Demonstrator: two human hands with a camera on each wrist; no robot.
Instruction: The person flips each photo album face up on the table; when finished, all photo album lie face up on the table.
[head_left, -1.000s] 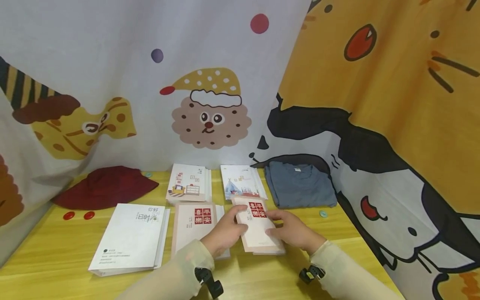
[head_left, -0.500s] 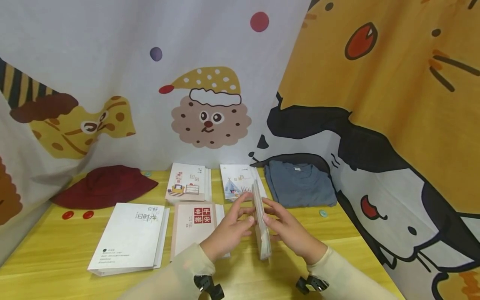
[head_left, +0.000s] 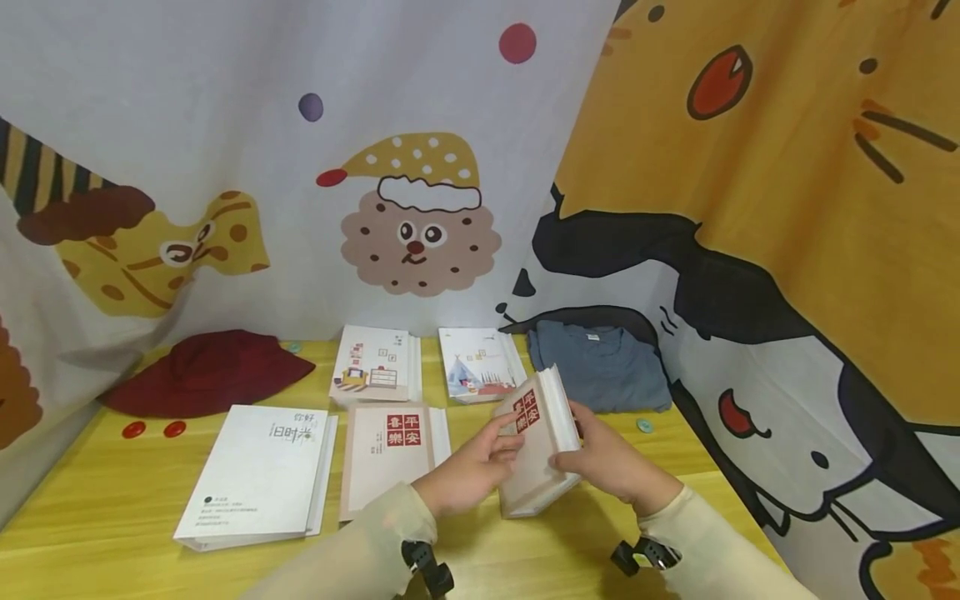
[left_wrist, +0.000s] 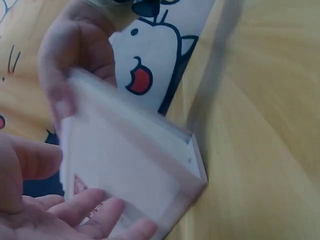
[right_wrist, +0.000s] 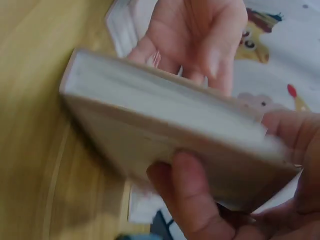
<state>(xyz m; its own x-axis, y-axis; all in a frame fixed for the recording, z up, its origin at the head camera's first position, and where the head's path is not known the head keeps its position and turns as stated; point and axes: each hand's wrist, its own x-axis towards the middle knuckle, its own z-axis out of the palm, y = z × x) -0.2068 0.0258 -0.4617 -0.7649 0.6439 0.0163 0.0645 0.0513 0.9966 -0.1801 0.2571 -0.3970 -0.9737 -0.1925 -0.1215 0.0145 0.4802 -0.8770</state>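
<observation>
A small, thick photo album (head_left: 528,454) with a pale pink cover and red square characters is held upright and tilted over the table. My right hand (head_left: 615,458) grips it by its right side, thumb on the page edges and fingers behind the back cover. In the right wrist view, that hand's fingers (right_wrist: 190,195) press on the cover. My left hand (head_left: 468,471) is at the front cover, its fingers (left_wrist: 107,215) loosely extended across the red print. A matching pink photo album (head_left: 386,483) lies on the table just left of my left hand.
A large white album (head_left: 255,475) lies at front left. Two illustrated albums, one with furniture (head_left: 375,362) and one with a tent (head_left: 480,367), lie at the back. A maroon hat (head_left: 210,371), a folded grey-blue shirt (head_left: 600,367) and red buttons (head_left: 174,429) are around. A printed curtain (head_left: 255,75) hangs behind.
The album between my hands was face up, then turned on edge, and now shows its front cover and page edges. My left fingers have loosened; my right hand grips its right side.
</observation>
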